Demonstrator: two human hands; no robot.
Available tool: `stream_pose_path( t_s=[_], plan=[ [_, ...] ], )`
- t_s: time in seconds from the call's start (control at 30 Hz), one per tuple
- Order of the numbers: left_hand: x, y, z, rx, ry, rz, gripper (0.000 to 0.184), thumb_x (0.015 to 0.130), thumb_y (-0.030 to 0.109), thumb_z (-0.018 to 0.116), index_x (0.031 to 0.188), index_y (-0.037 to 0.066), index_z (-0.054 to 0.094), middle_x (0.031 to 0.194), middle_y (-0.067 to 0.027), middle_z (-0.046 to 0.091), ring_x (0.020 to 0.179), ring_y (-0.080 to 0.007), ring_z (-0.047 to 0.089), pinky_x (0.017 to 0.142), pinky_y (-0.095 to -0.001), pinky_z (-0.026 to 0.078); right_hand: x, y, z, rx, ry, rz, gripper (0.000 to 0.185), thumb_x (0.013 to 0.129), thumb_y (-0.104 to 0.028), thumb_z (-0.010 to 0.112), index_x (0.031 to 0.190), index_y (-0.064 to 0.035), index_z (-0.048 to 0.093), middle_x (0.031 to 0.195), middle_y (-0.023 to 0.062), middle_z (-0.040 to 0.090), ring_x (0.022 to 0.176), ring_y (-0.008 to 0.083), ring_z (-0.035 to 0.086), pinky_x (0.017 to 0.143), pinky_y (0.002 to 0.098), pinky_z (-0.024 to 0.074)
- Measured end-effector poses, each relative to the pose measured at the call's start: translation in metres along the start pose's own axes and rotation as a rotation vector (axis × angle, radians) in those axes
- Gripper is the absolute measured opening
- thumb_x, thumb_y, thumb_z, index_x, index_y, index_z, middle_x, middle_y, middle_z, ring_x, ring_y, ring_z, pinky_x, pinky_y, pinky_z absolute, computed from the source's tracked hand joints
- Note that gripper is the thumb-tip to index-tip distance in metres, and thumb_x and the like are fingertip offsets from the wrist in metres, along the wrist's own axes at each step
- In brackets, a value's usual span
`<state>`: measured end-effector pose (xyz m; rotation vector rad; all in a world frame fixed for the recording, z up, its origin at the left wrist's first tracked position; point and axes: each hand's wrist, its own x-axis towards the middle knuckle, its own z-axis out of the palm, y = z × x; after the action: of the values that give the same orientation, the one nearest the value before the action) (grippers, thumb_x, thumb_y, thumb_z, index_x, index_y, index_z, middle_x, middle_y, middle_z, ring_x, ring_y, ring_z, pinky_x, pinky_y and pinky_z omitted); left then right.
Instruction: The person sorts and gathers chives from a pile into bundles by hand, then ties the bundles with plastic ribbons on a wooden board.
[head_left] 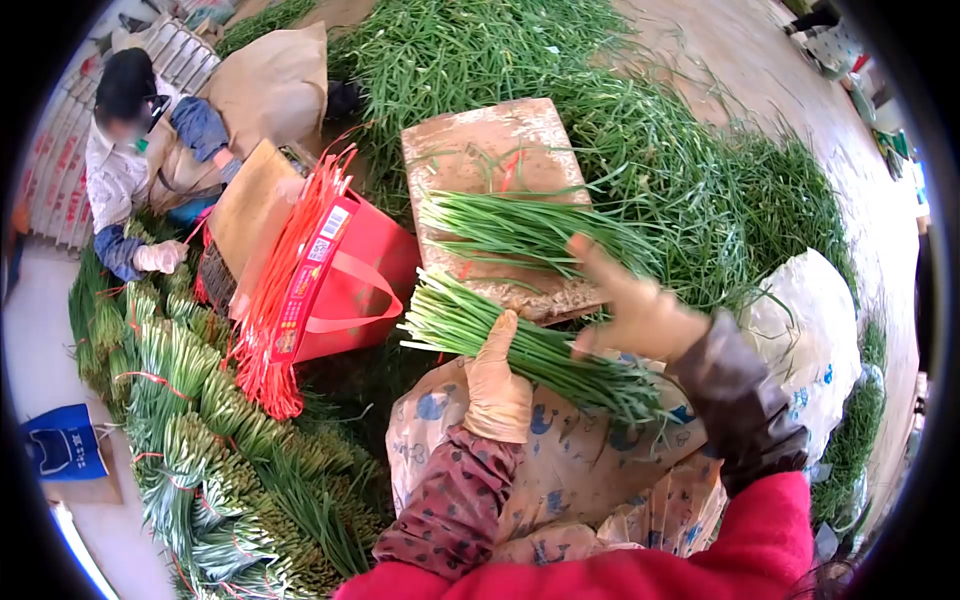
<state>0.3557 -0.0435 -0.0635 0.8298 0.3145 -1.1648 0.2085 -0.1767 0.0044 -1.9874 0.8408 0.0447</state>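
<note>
A bunch of green stalks with pale ends (520,345) lies across my lap side of the board, and my left hand (495,385), in a pale glove, is wrapped round it with the thumb on top. My right hand (635,305), gloved and blurred, is spread just above the leafy end of that bunch, its fingers apart. Another loose bunch (520,228) rests on the worn board (490,145), beyond the held one. Left of the board stands a red bag (375,260) with red ties (290,290) draped over its side.
Tied bundles (190,430) are piled at the left. A large heap of loose greens (680,170) lies behind and right of the board. A co-worker (130,150) sits at the upper left. A white plastic bag (810,340) is at the right, a blue bag (65,440) at far left.
</note>
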Motion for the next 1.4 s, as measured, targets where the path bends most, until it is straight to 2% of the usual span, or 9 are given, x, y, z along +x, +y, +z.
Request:
stream_pose_path(
  t_s=[0.17,0.27,0.43,0.57,0.6,0.77,0.93,1.13,1.4],
  plan=[
    [0.004,0.016,-0.004,-0.130,-0.022,-0.067,0.023,0.087,0.003,0.065,0.109,0.002,0.061,0.106,-0.0056,0.063,0.097,-0.0173,0.061,0.088,-0.0309,0.051,0.016,-0.020,0.073,-0.086,-0.041,-0.054,0.098,0.070,-0.013,0.073,0.149,-0.0087,0.016,0.118,0.0287,0.055,0.095,0.0414,0.062,0.079,0.0437,0.0510],
    [0.008,0.031,-0.004,0.249,-0.140,-0.045,0.048,0.083,0.010,0.069,0.126,0.003,0.050,0.122,-0.0095,0.056,0.112,-0.0259,0.053,0.099,-0.0443,0.041,0.041,-0.011,0.063,-0.400,0.170,-0.223,0.079,0.068,-0.006,0.072,0.137,-0.0058,0.033,0.090,0.0168,0.060,0.081,0.0346,0.063,0.066,0.0427,0.0498],
    [0.031,0.073,-0.007,0.630,-0.433,-0.372,0.062,0.085,0.014,0.067,0.139,0.002,0.038,0.124,-0.0126,0.058,0.115,-0.0260,0.057,0.099,-0.0393,0.042,0.110,0.007,0.058,-0.728,0.312,-0.147,0.060,0.076,-0.007,0.061,0.131,-0.0068,0.039,0.093,0.0121,0.063,0.080,0.0269,0.066,0.063,0.0388,0.0519],
    [0.061,0.070,-0.011,2.152,-0.378,0.627,0.093,0.071,0.012,0.076,0.147,0.006,0.023,0.137,-0.0194,0.045,0.130,-0.0344,0.041,0.105,-0.0456,0.035,0.146,0.047,0.080,-0.833,0.470,-0.257,0.064,0.074,-0.009,0.062,0.134,-0.0065,0.042,0.115,0.0106,0.058,0.090,0.0256,0.062,0.072,0.0359,0.0511],
    [0.074,0.068,-0.013,2.287,-0.380,0.751,0.107,0.062,0.012,0.078,0.149,0.008,0.016,0.147,-0.0190,0.032,0.138,-0.0350,0.027,0.109,-0.0497,0.027,0.148,0.051,0.083,-0.782,0.451,-0.237,0.067,0.073,-0.010,0.063,0.136,-0.0067,0.041,0.120,0.0131,0.055,0.093,0.0265,0.061,0.073,0.0370,0.0503],
    [0.163,0.060,-0.005,2.698,-0.363,1.194,0.077,0.083,0.006,0.049,0.150,0.012,0.013,0.156,-0.0090,0.017,0.145,-0.0271,0.014,0.111,-0.0594,0.015,0.142,0.046,0.078,-0.747,0.349,-0.196,0.067,0.073,-0.021,0.070,0.133,-0.0079,0.044,0.126,0.0137,0.051,0.101,0.0300,0.058,0.082,0.0417,0.0484],
    [0.211,0.064,0.015,2.893,-0.472,0.878,0.132,0.051,0.036,0.087,0.150,0.011,0.005,0.155,-0.0133,0.014,0.145,-0.0309,0.010,0.109,-0.0642,0.015,0.168,0.025,0.015,-0.416,0.326,-0.007,0.046,0.082,-0.036,0.066,0.118,-0.0094,0.058,0.109,0.0176,0.062,0.097,0.0356,0.061,0.083,0.0442,0.0488],
    [0.213,0.068,0.040,2.954,-0.614,0.351,0.130,0.051,0.038,0.088,0.149,0.008,0.008,0.153,-0.0161,0.021,0.143,-0.0322,0.016,0.111,-0.0596,0.016,0.238,0.022,0.007,-0.540,0.388,0.066,0.046,0.078,-0.023,0.067,0.121,-0.0092,0.053,0.116,0.0175,0.057,0.100,0.0354,0.061,0.081,0.0436,0.0501],
    [0.226,0.061,0.015,2.843,-0.603,0.536,0.135,0.041,0.029,0.092,0.148,0.012,0.011,0.145,-0.0159,0.028,0.139,-0.0353,0.024,0.109,-0.0549,0.024,0.324,0.064,-0.010,-0.615,0.135,-0.053,0.033,0.076,-0.005,0.060,0.108,-0.0086,0.064,0.098,0.0114,0.067,0.093,0.0310,0.064,0.079,0.0407,0.0522]
  ],
)
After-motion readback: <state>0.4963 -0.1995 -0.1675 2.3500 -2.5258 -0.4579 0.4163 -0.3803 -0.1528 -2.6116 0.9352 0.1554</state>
